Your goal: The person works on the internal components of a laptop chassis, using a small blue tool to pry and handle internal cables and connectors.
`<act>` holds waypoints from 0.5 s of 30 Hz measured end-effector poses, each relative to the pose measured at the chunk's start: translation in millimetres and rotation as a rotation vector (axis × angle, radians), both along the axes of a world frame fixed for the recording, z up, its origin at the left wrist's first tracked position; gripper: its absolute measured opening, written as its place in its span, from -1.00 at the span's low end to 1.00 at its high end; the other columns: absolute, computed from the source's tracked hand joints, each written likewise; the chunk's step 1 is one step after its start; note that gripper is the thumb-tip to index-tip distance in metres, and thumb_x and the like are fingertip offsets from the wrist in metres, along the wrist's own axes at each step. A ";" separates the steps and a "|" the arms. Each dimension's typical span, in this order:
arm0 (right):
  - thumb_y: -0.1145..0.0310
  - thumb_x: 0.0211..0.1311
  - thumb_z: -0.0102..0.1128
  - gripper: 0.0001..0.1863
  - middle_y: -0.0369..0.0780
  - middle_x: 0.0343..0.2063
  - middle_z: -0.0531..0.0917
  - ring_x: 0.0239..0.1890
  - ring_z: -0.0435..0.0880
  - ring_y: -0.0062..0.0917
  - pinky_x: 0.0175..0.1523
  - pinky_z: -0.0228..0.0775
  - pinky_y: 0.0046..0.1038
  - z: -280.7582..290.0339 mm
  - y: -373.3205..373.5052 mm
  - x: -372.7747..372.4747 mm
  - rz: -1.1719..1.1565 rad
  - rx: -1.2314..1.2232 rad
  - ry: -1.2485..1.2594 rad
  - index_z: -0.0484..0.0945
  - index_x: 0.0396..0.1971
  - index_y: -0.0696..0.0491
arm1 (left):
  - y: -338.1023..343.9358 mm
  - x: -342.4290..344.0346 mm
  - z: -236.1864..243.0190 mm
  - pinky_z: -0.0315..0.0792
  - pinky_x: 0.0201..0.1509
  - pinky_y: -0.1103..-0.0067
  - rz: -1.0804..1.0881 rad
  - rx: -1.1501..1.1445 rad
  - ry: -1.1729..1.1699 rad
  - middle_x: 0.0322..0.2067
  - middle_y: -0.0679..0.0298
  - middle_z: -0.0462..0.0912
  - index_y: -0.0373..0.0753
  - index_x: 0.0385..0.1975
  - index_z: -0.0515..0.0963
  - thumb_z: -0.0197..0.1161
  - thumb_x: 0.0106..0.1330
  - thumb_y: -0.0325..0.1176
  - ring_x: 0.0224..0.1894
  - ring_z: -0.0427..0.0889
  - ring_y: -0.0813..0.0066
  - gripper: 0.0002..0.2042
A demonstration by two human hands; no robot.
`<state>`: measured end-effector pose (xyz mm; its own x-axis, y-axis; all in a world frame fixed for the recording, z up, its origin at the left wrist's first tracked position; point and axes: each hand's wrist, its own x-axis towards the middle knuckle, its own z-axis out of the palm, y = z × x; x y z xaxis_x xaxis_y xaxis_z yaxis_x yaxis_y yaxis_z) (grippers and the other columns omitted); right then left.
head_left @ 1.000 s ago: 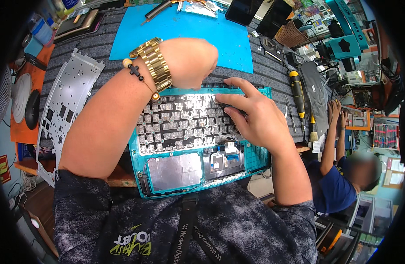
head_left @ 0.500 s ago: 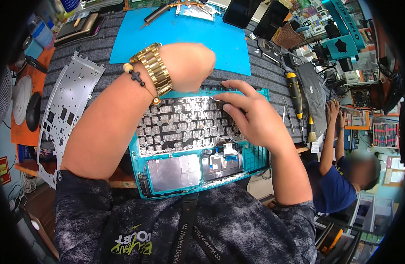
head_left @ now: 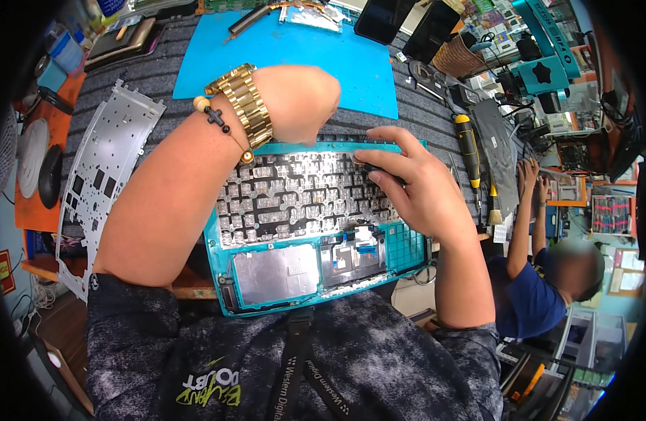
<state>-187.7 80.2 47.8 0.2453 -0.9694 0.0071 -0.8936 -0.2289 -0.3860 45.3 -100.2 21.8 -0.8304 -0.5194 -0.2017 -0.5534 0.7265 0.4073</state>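
Note:
A teal laptop top case (head_left: 214,270) lies in front of me with its inner side up. The silvery back of its keyboard (head_left: 295,203) shows. My left hand (head_left: 298,102) bends over the far edge, a gold watch (head_left: 244,102) on the wrist; its fingers are hidden behind the hand. My right hand (head_left: 414,179) reaches over the keyboard's far right part. Its thumb and index finger curl toward each other around something dark that I cannot make out. Another finger stretches over the far edge.
A blue mat (head_left: 224,52) lies beyond the case. A perforated metal plate (head_left: 112,151) is at left. A yellow-black screwdriver (head_left: 468,151) and a brush (head_left: 494,207) lie at right, near a teal microscope stand (head_left: 544,76). A co-worker (head_left: 530,288) sits at far right.
My right hand has shifted slightly to the right along the keyboard's far part. My left hand stays bent over the far edge, with barely any movement.

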 end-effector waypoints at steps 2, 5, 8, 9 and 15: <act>0.39 0.62 0.56 -0.69 -0.14 0.45 0.82 -0.08 1.00 -0.09 0.10 0.82 -0.05 -2.3 0.1 -3.6 0.000 -0.010 0.000 0.95 0.25 -0.13 | -0.5 0.1 -0.3 0.82 -0.03 0.19 -0.003 0.006 0.006 -0.27 0.06 0.94 -0.25 -0.25 0.86 0.78 0.30 -0.39 -0.16 0.95 0.04 -0.81; 0.39 0.61 0.58 -0.69 -0.12 0.44 0.83 -0.04 0.99 -0.06 0.14 0.83 -0.05 1.2 -0.7 -14.7 -0.030 -0.032 0.003 0.95 0.25 -0.11 | 0.2 -2.1 -0.2 0.82 -0.03 0.19 0.004 -0.019 -0.013 -0.27 0.06 0.95 -0.26 -0.25 0.86 0.78 0.29 -0.35 -0.16 0.95 0.03 -0.80; 0.41 0.60 0.58 -0.68 -0.10 0.43 0.84 0.03 0.99 -0.02 0.19 0.82 -0.05 -0.1 0.4 -21.1 -0.031 -0.067 0.023 0.96 0.26 -0.10 | 2.6 -1.1 2.1 0.82 -0.03 0.19 0.010 -0.036 -0.016 -0.27 0.06 0.94 -0.27 -0.26 0.85 0.78 0.29 -0.28 -0.17 0.94 0.01 -0.76; 0.41 0.60 0.58 -0.68 -0.10 0.44 0.84 0.05 0.99 -0.02 0.21 0.82 -0.05 -1.3 1.4 -22.3 -0.028 -0.060 0.006 0.95 0.26 -0.10 | 3.7 -0.7 2.7 0.82 -0.04 0.19 0.019 -0.034 -0.009 -0.28 0.06 0.94 -0.27 -0.27 0.85 0.78 0.29 -0.25 -0.18 0.94 0.00 -0.74; 0.42 0.60 0.57 -0.68 -0.05 0.49 0.82 0.11 0.98 0.03 0.26 0.81 -0.04 -8.1 3.2 -24.9 -0.011 -0.024 -0.054 0.95 0.26 -0.06 | 10.1 -8.3 -4.2 0.79 -0.08 0.15 -0.077 -0.070 0.145 -0.30 0.06 0.92 -0.29 -0.28 0.83 0.84 0.30 -0.11 -0.19 0.94 -0.03 -0.62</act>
